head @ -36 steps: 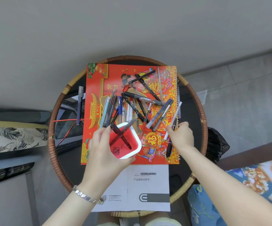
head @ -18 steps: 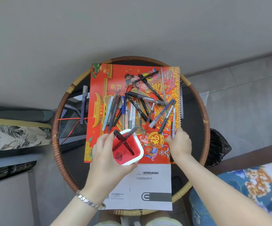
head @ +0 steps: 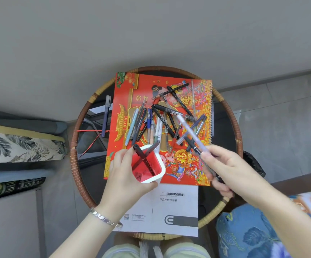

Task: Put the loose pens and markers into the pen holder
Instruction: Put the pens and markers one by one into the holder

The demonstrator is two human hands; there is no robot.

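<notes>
Fingers (head: 122, 158) of the left hand (head: 125, 179) are curling round the holder (head: 161, 171) at the calendar's (head: 125, 101) near edge, a black marker (head: 144, 160) standing inside. The right hand (head: 225, 170) is pinching a clear pen (head: 190, 131) and a black pen (head: 193, 146) above the pile (head: 158, 125), which is lying on the calendar on the round worktop (head: 224, 142).

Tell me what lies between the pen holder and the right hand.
In the head view, only the printed cover of the red calendar lies between the pen holder and the right hand; no loose pen rests on that stretch.
</notes>
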